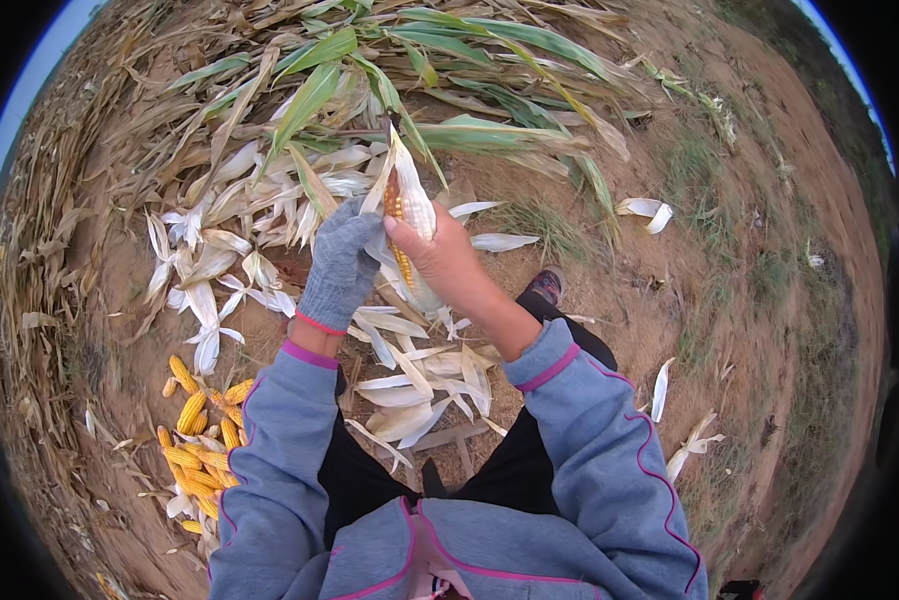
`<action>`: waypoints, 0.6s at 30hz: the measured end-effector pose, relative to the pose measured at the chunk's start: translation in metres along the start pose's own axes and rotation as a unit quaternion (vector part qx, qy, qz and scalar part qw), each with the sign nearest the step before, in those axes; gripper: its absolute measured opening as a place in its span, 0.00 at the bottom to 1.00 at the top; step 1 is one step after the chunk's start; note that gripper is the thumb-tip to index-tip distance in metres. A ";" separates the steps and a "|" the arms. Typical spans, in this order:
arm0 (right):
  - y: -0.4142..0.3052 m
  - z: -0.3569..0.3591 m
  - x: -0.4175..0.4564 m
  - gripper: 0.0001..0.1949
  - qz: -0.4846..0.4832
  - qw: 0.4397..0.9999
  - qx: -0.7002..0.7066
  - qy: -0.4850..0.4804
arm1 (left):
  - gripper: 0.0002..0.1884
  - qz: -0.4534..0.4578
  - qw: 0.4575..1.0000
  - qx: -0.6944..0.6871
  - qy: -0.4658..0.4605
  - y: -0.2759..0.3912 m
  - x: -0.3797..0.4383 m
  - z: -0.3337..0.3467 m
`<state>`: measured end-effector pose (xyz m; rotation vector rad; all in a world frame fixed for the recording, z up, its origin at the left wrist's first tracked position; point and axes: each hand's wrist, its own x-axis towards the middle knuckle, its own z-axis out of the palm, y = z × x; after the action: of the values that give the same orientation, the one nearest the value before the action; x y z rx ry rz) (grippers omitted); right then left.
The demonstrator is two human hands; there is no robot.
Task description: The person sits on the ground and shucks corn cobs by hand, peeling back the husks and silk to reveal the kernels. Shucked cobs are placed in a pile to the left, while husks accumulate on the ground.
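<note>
An ear of corn stands tip up between my hands, its pale dry husk partly opened so a strip of yellow kernels and reddish-brown silk shows. My left hand, in a grey knit glove with a red cuff edge, grips the peeled-back husk on the ear's left side. Bare, my right hand wraps the ear from the right, the thumb lying across the exposed kernels. Loose husks lie on the ground below the ear, between my legs.
Cut corn stalks with green and dry leaves are heaped ahead. Stripped husks lie to the left. Several bare yellow cobs are piled by my left forearm. Grass tufts grow on the reddish soil at right.
</note>
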<state>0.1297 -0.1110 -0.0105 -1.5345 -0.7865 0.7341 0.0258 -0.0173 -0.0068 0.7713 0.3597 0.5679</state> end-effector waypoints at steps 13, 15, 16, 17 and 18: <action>0.002 -0.029 0.017 0.23 0.078 0.957 0.261 0.102 | 0.12 0.002 0.995 0.009 -0.102 0.000 -0.034 0.031; 0.000 -0.036 0.023 0.23 0.053 0.939 0.317 0.122 | 0.08 0.006 0.996 0.011 -0.090 -0.001 -0.043 0.031; -0.009 -0.043 0.022 0.24 0.069 0.921 0.373 0.091 | 0.07 0.017 0.995 0.012 -0.101 -0.005 -0.048 0.023; -0.018 -0.045 0.021 0.24 0.062 0.907 0.397 0.126 | 0.07 0.028 0.993 0.013 -0.111 -0.008 -0.054 0.019; -0.020 -0.051 0.020 0.24 0.066 0.902 0.409 0.123 | 0.07 0.044 0.994 0.034 -0.093 -0.009 -0.061 0.027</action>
<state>0.1814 -0.1216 0.0145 -0.8809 -0.1268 0.8087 -0.0061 -0.0744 0.0104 0.9019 0.1743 0.5646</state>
